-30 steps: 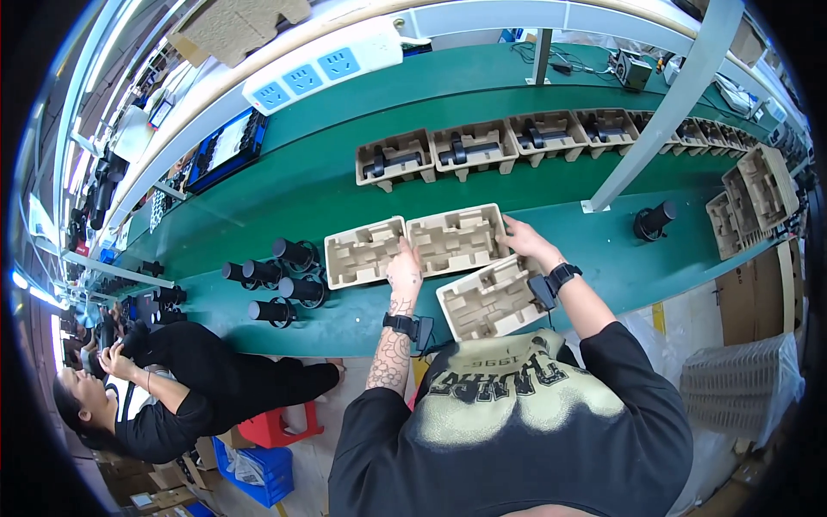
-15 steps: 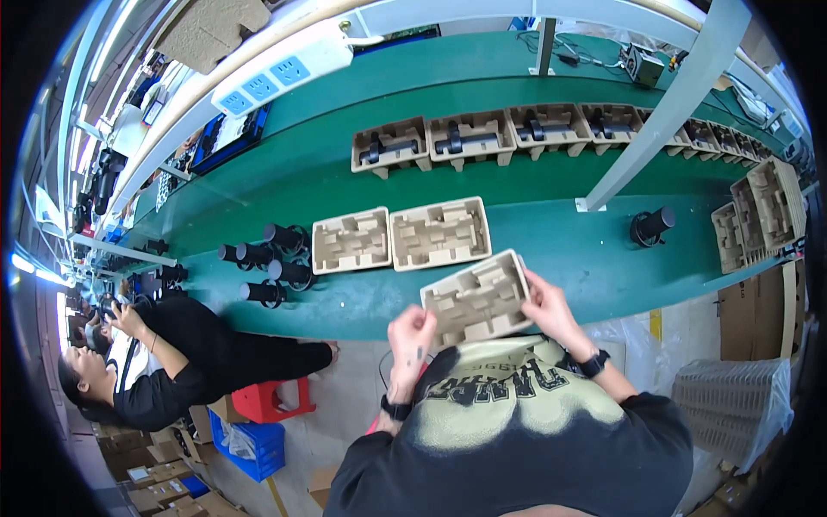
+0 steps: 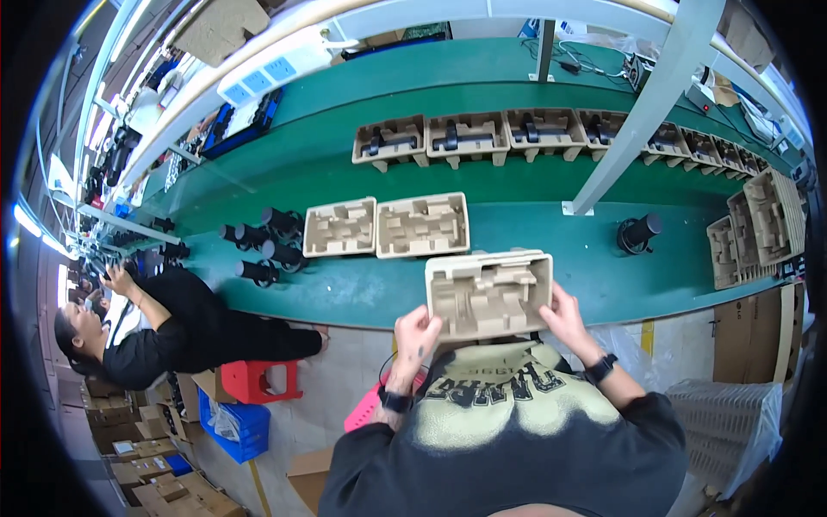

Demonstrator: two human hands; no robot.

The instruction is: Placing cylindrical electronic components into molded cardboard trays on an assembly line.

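A: While we have just the head view, what has changed?

B: Both hands have come away from the two brown trays (image 3: 422, 228) lying side by side on the bench (image 3: 362, 293). A third, the held tray (image 3: 489, 297), has been raised from near the bench's front edge. For the work, that means both hands are taken up by this one piece, with the pair lying beyond it untouched.

A: How do they grasp it?

B: The left hand (image 3: 418, 334) pinches the held tray's left end and the right hand (image 3: 564, 320) its right end. It tilts toward the wearer, hollows showing. Whether another is nested behind, I can't tell.

A: And around it?

B: Left of the held tray, past the pair, is a cluster of black cylinders (image 3: 282, 252); right of it, a lone black cylinder (image 3: 637, 233). Well beyond it runs a row of trays (image 3: 469, 158) with black parts (image 3: 451, 133) inside.

A: Any writing?

B: Dark lettering crosses the shirt (image 3: 504, 392), on the wearer's side of the held tray. A carton (image 3: 745, 340) far to its right bears small print. On the held tray I find no label.
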